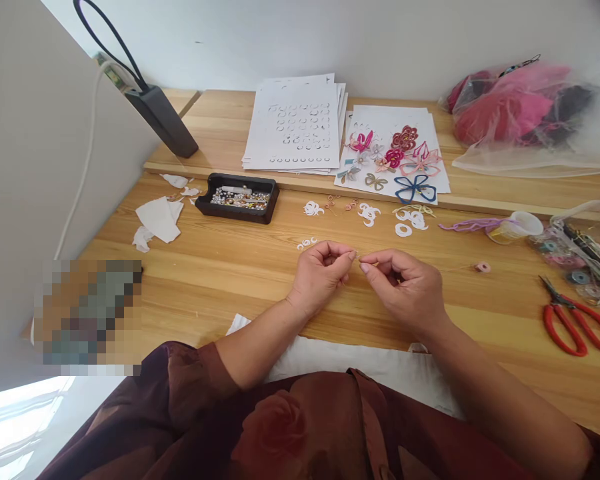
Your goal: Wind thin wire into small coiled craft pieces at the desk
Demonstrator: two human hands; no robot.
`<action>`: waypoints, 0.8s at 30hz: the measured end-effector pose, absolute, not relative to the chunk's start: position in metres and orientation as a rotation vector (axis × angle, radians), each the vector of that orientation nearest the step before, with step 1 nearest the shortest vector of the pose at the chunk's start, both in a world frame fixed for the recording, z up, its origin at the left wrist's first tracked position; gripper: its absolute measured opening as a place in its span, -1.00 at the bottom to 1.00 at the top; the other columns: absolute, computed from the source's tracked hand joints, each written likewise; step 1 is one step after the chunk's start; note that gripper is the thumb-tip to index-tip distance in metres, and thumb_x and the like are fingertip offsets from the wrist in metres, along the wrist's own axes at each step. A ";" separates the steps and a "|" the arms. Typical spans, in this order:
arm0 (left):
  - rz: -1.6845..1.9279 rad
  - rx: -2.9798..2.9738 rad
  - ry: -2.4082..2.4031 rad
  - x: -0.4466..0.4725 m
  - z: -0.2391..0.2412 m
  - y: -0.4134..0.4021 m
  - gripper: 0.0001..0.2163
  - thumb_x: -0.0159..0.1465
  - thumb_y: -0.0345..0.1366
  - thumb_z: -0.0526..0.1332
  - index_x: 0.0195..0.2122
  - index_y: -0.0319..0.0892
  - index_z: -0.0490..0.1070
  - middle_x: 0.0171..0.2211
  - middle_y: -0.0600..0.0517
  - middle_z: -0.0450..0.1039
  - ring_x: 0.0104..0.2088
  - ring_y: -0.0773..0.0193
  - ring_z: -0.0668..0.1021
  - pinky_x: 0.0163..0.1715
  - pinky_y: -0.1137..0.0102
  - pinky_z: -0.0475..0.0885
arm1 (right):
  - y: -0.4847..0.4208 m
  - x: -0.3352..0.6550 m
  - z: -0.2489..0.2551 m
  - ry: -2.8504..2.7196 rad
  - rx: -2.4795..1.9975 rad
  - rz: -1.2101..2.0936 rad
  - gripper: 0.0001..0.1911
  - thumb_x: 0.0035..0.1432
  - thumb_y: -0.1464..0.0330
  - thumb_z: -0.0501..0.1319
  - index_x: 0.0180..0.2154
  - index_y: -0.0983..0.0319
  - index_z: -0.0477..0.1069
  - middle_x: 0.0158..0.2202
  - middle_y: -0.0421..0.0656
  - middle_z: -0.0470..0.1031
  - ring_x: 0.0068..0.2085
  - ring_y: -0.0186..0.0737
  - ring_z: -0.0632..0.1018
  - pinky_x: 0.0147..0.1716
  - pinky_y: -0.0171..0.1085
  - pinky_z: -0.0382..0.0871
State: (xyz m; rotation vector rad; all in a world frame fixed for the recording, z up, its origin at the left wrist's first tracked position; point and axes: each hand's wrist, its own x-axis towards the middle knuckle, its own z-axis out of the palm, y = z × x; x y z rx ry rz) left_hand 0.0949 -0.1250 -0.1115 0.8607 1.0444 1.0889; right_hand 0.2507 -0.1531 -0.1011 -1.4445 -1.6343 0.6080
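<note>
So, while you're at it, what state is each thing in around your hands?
left hand: fingertips pinching a fine wire
right hand: fingertips pinched close beside the left's, apparently on the same wire
red-handled scissors: lying flat, blades closed
black tray: holding loose beads
white paper sheets: stacked, cut-outs punched through
crumpled white tissue: loose, creased
plastic bag: full of pink fabric

From the head, facing forward and down
</note>
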 end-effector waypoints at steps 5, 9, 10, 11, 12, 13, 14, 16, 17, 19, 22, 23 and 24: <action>1.119 1.088 1.132 0.095 -0.119 -0.126 -0.83 0.17 -0.22 0.34 -0.36 -0.23 0.50 -0.49 0.07 0.47 -0.57 0.45 0.38 -0.54 0.49 0.28 | -0.156 0.248 -0.097 -1.753 -1.432 0.513 -0.91 0.15 0.41 0.28 -0.27 0.19 0.56 -0.62 -0.34 0.29 -0.62 -0.42 0.27 -0.58 -0.34 0.18; 1.147 1.384 1.175 0.093 -0.121 -0.127 -0.92 0.19 -0.31 0.30 -0.37 -0.21 0.54 -0.41 0.03 0.52 -0.51 0.42 0.41 -0.47 0.47 0.31 | -0.157 0.250 -0.092 -1.911 -1.382 0.243 -0.90 0.18 0.43 0.25 -0.30 0.16 0.55 -0.60 -0.29 0.37 -0.57 -0.35 0.38 -0.49 -0.30 0.28; 1.146 1.444 1.174 0.093 -0.121 -0.128 -0.94 0.19 -0.34 0.29 -0.38 -0.20 0.55 -0.41 0.03 0.52 -0.50 0.41 0.41 -0.46 0.47 0.31 | -0.157 0.251 -0.090 -1.949 -1.366 0.191 -0.89 0.20 0.43 0.25 -0.29 0.15 0.55 -0.58 -0.26 0.42 -0.54 -0.32 0.41 -0.46 -0.28 0.30; 1.146 1.494 1.168 0.092 -0.120 -0.128 -0.95 0.18 -0.37 0.28 -0.39 -0.19 0.55 -0.42 0.03 0.52 -0.50 0.41 0.41 -0.46 0.47 0.31 | -0.156 0.253 -0.089 -1.980 -1.356 0.149 -0.89 0.21 0.42 0.24 -0.28 0.15 0.56 -0.55 -0.23 0.47 -0.52 -0.30 0.44 -0.43 -0.26 0.32; 1.145 1.530 1.157 0.092 -0.119 -0.129 -0.94 0.18 -0.39 0.28 -0.40 -0.18 0.55 -0.43 0.04 0.51 -0.50 0.41 0.41 -0.46 0.47 0.30 | -0.156 0.254 -0.088 -2.003 -1.352 0.119 -0.88 0.22 0.41 0.24 -0.27 0.14 0.56 -0.52 -0.21 0.51 -0.50 -0.27 0.46 -0.41 -0.24 0.33; 1.143 1.553 1.142 0.091 -0.118 -0.129 -0.94 0.18 -0.40 0.28 -0.40 -0.18 0.55 -0.44 0.04 0.50 -0.50 0.41 0.40 -0.46 0.48 0.30 | -0.155 0.256 -0.087 -2.012 -1.355 0.100 -0.88 0.23 0.40 0.24 -0.27 0.13 0.56 -0.50 -0.19 0.53 -0.48 -0.26 0.47 -0.40 -0.23 0.34; 1.138 1.561 1.125 0.091 -0.117 -0.129 -0.94 0.18 -0.39 0.28 -0.41 -0.18 0.55 -0.44 0.04 0.49 -0.50 0.41 0.40 -0.47 0.48 0.29 | -0.155 0.257 -0.086 -2.007 -1.365 0.098 -0.88 0.23 0.39 0.24 -0.27 0.13 0.57 -0.49 -0.18 0.54 -0.48 -0.25 0.47 -0.40 -0.23 0.34; 1.119 1.541 1.093 0.092 -0.116 -0.129 -0.94 0.20 -0.35 0.29 -0.40 -0.18 0.54 -0.44 0.04 0.49 -0.51 0.41 0.39 -0.47 0.48 0.28 | -0.153 0.260 -0.084 -1.955 -1.400 0.145 -0.89 0.23 0.37 0.25 -0.28 0.14 0.58 -0.50 -0.19 0.51 -0.51 -0.28 0.44 -0.44 -0.24 0.31; 1.105 1.515 1.079 0.092 -0.116 -0.129 -0.93 0.20 -0.33 0.30 -0.39 -0.19 0.54 -0.44 0.04 0.49 -0.51 0.41 0.38 -0.47 0.47 0.28 | -0.152 0.261 -0.083 -1.910 -1.423 0.198 -0.90 0.22 0.36 0.26 -0.29 0.14 0.58 -0.53 -0.21 0.48 -0.53 -0.30 0.42 -0.46 -0.26 0.29; 1.071 1.435 1.047 0.092 -0.115 -0.129 -0.90 0.21 -0.28 0.32 -0.38 -0.20 0.53 -0.45 0.04 0.49 -0.52 0.42 0.36 -0.49 0.47 0.26 | -0.148 0.264 -0.081 -1.790 -1.467 0.368 -0.92 0.20 0.35 0.28 -0.31 0.16 0.58 -0.58 -0.26 0.39 -0.56 -0.35 0.35 -0.51 -0.28 0.23; 1.015 1.243 0.976 0.093 -0.113 -0.129 -0.84 0.19 -0.22 0.36 -0.38 -0.21 0.51 -0.51 0.08 0.44 -0.56 0.46 0.32 -0.54 0.48 0.22 | -0.141 0.268 -0.084 -1.575 -1.482 0.736 -0.91 0.15 0.30 0.33 -0.33 0.18 0.57 -0.61 -0.30 0.32 -0.58 -0.39 0.26 -0.58 -0.32 0.14; 0.999 1.177 0.949 0.093 -0.112 -0.129 -0.82 0.18 -0.19 0.37 -0.38 -0.21 0.50 -0.53 0.10 0.42 -0.58 0.47 0.31 -0.56 0.49 0.20 | -0.138 0.270 -0.085 -1.505 -1.467 0.864 -0.89 0.12 0.28 0.35 -0.35 0.19 0.56 -0.60 -0.29 0.33 -0.58 -0.40 0.25 -0.60 -0.33 0.11; 0.986 1.121 0.926 0.093 -0.111 -0.128 -0.79 0.16 -0.17 0.38 -0.37 -0.21 0.49 -0.55 0.11 0.40 -0.60 0.48 0.30 -0.58 0.49 0.19 | -0.135 0.271 -0.087 -1.436 -1.450 0.984 -0.86 0.09 0.25 0.38 -0.36 0.19 0.55 -0.59 -0.29 0.35 -0.58 -0.41 0.24 -0.62 -0.34 0.09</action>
